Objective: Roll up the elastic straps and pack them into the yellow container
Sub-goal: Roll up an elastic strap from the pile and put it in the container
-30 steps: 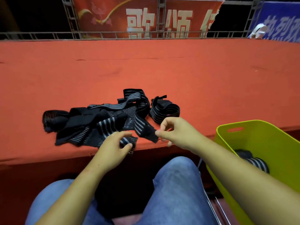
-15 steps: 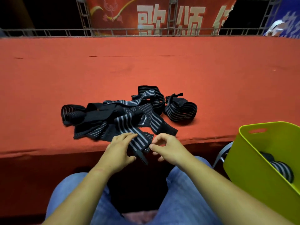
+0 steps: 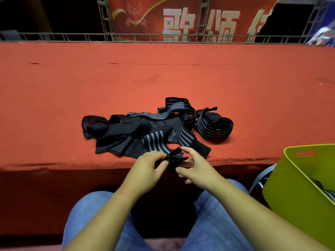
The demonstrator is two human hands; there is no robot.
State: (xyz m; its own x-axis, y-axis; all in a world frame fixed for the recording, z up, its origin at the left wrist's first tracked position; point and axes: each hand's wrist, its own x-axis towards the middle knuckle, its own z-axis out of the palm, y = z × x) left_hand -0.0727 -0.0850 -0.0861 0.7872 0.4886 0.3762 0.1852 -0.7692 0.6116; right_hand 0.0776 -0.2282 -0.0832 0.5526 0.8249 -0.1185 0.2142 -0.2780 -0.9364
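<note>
The fingertips (image 3: 187,151) of the right hand (image 3: 197,172) and those of the left hand (image 3: 145,172) are drawing in narrow, curling round the near end of a black elastic strap with grey stripes (image 3: 176,156). Both hands are pinching a small first fold of it just over the front lip of the red carpeted platform (image 3: 163,78). From that pinch the striped length is running away toward twelve o'clock and sinking into the tangled heap of black striped straps (image 3: 137,131) lying just beyond the hands; standing here, I cannot tell where one strap ends and the next begins. At one o'clock from the hands a loosely looped black strap (image 3: 214,126) is lying beside the heap, seemingly touching its edge. Down at four o'clock, well apart from the fold and by the person's right knee, the yellow-green plastic container with a slot handle (image 3: 290,196) is standing open, and a rolled striped strap (image 3: 326,194) is showing low inside it. To my eye the rolling of this strap is only just beginning, with most of the pile waiting. The next move is calling for the fold to be turned over itself, tight and even, while the length is being drawn clear of the tangle without dragging its neighbours off the edge. Only after that would it go to the container.
</note>
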